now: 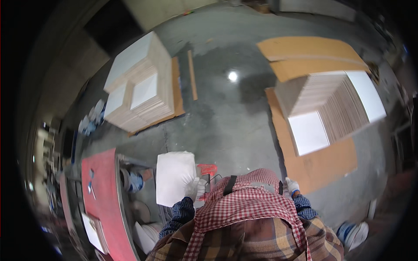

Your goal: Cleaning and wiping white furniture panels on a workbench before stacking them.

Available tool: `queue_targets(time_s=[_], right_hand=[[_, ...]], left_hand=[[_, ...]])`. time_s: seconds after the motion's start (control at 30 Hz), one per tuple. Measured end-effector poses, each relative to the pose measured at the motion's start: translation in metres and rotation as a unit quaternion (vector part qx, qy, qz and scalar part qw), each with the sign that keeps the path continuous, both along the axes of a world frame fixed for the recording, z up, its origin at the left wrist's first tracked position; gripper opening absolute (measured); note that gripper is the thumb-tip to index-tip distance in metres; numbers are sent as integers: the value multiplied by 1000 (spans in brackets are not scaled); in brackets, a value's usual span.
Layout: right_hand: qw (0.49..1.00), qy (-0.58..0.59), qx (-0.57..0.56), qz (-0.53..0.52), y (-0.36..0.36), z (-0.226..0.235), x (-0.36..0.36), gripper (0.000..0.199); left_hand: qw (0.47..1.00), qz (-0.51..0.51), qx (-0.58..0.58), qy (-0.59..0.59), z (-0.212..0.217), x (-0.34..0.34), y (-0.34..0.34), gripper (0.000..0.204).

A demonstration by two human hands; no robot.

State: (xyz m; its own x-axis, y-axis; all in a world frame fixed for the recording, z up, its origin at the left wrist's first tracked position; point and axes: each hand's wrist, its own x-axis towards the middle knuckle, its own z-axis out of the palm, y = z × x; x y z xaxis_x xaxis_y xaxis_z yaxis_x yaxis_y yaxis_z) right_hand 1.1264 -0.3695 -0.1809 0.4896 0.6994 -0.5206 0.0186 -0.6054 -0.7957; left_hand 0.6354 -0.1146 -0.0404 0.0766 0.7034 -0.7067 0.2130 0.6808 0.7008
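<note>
My left hand (194,188), in a white knit glove, hangs at my left side. In the picture it overlaps the right edge of a white-covered pad (175,176); whether it touches the pad is hard to tell. Its fingers are loosely bent, with nothing visible in them. My right hand (291,186), gloved the same way, is beside the right side of my red-and-white checked apron (250,198). Its fingers look loosely bent too, partly blurred, and no held thing shows. A red metal part (207,169) juts out just right of the pad.
Stacked white-faced boards (143,93) stand on cardboard at the far left. Another stepped board stack (309,132) sits at the right, with brown cardboard sheets (313,54) over its far side. A red-topped table (102,191) at the near left bears several white panels (93,232). A wooden strip (192,76) lies on the floor.
</note>
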Motion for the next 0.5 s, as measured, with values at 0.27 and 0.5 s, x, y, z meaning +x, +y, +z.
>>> queue_targets(time_s=[0.27, 0.5], right_hand=[[979, 141, -145, -6, 171, 54, 13, 45], [964, 156, -198, 89, 324, 76, 32, 34]], left_hand=[[990, 125, -18, -58, -11, -12, 18, 52], [974, 215, -47, -48, -19, -4, 62, 57]])
